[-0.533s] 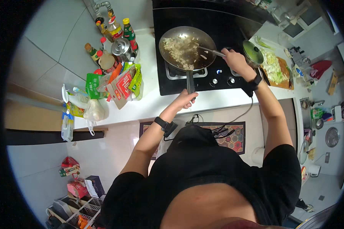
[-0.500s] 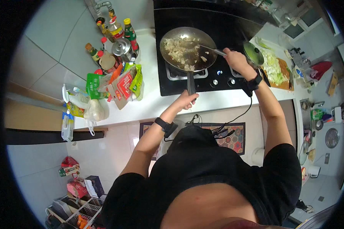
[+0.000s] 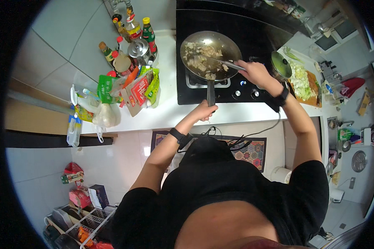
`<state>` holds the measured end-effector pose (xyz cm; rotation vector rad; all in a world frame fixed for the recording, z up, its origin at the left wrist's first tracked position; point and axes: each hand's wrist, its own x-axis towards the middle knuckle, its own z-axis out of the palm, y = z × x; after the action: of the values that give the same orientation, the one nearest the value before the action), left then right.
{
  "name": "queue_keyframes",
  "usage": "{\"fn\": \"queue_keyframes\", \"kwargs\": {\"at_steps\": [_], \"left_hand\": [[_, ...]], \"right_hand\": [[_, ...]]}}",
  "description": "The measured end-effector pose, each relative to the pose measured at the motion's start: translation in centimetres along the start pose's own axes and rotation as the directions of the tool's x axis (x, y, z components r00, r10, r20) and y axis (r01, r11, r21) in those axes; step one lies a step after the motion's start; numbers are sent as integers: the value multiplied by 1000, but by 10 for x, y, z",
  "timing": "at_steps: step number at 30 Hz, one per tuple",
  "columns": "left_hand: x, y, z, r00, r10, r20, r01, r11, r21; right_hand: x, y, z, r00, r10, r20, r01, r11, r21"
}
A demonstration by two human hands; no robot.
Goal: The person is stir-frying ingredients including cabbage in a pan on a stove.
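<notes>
My left hand (image 3: 204, 111) is closed around the dark handle (image 3: 211, 92) of a wok (image 3: 230, 46), which sits on the left burner of a black gas stove. Small pale pieces of cooked food (image 3: 207, 50) lie in the wok, mostly on its left side, with a few nearer the handle. From the right, my right hand (image 3: 255, 75) grips a long metal spatula (image 3: 230, 64) by its handle. Its working end is among the food at the wok's left and is smeared by motion.
Right of the wok stands a pot with a glass lid (image 3: 281, 64). Beyond it, chopped cabbage (image 3: 300, 81) and a knife (image 3: 318, 98) lie on a wooden cutting board (image 3: 312, 101). Bottles, a steel canister (image 3: 138, 48) and seasoning bags (image 3: 135, 92) crowd the counter's left.
The spatula's head has swept left and toward me through the food, and my right hand has moved slightly left relative to the wok. My left hand keeps hold of the wok handle.
</notes>
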<state>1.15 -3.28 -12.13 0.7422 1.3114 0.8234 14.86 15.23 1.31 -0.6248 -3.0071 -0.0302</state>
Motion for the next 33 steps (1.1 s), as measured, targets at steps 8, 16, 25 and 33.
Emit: {"fn": "queue_keyframes", "kwargs": {"at_steps": [8, 16, 25, 33], "left_hand": [[9, -11, -2, 997, -44, -58, 44, 999, -1], [-1, -4, 4, 994, -5, -110, 9, 999, 37], [-6, 0, -2, 994, -11, -111, 19, 997, 69], [-7, 2, -1, 991, -47, -129, 61, 992, 112]], "right_hand": [[-67, -13, -85, 986, 110, 124, -101, 992, -73], [0, 28, 26, 918, 351, -186, -312, 927, 209], [7, -14, 24, 995, 98, -26, -91, 979, 181], [-77, -13, -96, 977, 149, 151, -124, 978, -165]]}}
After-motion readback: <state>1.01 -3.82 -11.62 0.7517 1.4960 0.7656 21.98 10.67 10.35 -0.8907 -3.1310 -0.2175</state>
